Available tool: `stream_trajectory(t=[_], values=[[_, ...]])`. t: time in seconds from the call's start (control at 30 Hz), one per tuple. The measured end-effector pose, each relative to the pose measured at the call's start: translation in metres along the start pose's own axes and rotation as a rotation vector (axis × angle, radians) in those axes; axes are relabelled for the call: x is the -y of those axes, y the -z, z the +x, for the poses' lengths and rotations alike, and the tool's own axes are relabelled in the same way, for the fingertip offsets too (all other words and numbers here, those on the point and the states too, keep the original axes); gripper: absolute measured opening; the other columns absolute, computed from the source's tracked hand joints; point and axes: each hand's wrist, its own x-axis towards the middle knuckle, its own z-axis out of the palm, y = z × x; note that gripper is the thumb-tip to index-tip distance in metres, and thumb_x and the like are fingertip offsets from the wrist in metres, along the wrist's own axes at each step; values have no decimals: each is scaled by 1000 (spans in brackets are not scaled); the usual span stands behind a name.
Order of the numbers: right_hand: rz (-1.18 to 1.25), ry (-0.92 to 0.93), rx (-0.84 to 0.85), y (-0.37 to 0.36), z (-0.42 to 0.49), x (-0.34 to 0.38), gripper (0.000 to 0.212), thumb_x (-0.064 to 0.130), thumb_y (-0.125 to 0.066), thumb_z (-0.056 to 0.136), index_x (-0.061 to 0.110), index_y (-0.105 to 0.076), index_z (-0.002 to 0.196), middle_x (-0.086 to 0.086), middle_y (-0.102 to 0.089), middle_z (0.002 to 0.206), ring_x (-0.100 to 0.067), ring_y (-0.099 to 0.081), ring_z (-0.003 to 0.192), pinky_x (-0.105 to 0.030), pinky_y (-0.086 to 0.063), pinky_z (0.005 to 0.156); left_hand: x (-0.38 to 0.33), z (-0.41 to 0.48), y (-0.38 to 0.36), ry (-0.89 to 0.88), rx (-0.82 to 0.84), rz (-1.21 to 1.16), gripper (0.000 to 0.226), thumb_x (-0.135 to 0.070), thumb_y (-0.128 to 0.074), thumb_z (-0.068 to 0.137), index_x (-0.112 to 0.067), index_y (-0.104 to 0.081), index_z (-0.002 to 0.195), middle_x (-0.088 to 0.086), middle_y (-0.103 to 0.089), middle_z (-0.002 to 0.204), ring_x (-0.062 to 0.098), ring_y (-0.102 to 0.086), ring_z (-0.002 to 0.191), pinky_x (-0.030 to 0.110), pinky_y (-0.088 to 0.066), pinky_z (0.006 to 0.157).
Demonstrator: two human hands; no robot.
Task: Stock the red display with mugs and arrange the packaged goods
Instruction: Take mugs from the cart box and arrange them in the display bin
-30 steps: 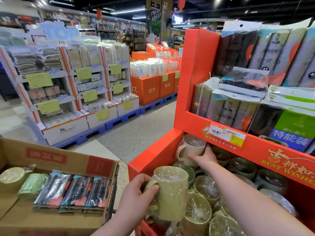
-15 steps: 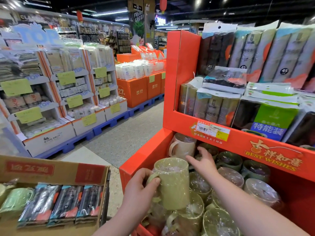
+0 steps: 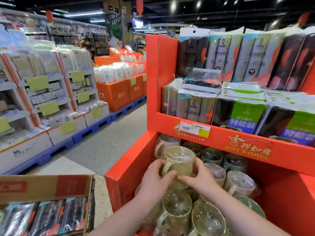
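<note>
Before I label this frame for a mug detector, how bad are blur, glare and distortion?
Head view: wide-angle distortion tilts the shelves at left and stretches the frame edges; head view: soft blur overall, worst on the packaged goods at the right edge; head view: plastic wrap glints on the mug gripped by the left hand and right hand, and ceiling lights flare.
</note>
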Motion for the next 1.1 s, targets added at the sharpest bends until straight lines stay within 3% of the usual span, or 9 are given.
stream_trajectory(t=[0.1,0.23,0.3,0.4,0.53,0.67,0.93,1.1], values=[[-17,-62,-52,16,8,-11,92,36,-84,66,17,-33,141,-3,-50,136,-20,-50,121,-35,-43,101,11,1,-1,-13,82,154,40,-37,-64,86,-26,-49,121,-8,-51,117,4,-52,103,12,-40,84],[-57,-130,-101,35,23,-22,94,38,-83,67,17,-30,141,-7,-51,136,-26,-51,120,-42,-45,102,33,-3,4,-56,256,707,64,-55,-51,88,-27,-31,142,-3,-32,145,16,-28,136,34,-26,113],[-89,-158,-113,38,32,-24,94,40,-83,67,17,-30,142,-7,-49,138,-28,-50,123,-42,-42,104,41,-6,4,-15,370,826,71,-58,-47,89,-31,-18,148,-1,-13,156,23,-7,145,43,-11,119],[-77,-204,-127,40,44,-21,90,39,-82,69,14,-32,140,-7,-48,139,-29,-48,126,-43,-40,106,53,-9,0,80,464,865,79,-58,-45,90,-30,-4,151,1,5,160,26,8,147,47,0,118],[-44,-188,-99,40,59,-17,78,33,-79,74,10,-38,136,-8,-49,138,-28,-47,127,-41,-37,106,69,-10,-4,130,527,908,83,-61,-40,90,-28,5,151,3,9,160,25,10,147,45,4,118],[-37,-167,-70,36,66,-20,71,25,-80,75,8,-42,132,-10,-54,131,-27,-52,120,-36,-41,102,73,-8,-3,131,528,887,84,-61,-41,90,-28,5,151,4,9,160,25,9,147,44,4,119],[-75,-223,-97,28,66,-20,77,33,-77,77,6,-36,136,-11,-49,136,-29,-47,125,-33,-38,97,75,-8,-3,142,532,849,84,-61,-42,89,-30,6,151,3,11,160,25,11,147,45,4,119],[-91,-256,-75,27,66,-16,73,33,-75,80,6,-36,135,-11,-47,138,-28,-45,128,-36,-37,102,73,-7,-3,142,536,851,85,-61,-43,89,-30,5,151,3,9,160,24,10,147,44,4,119]])
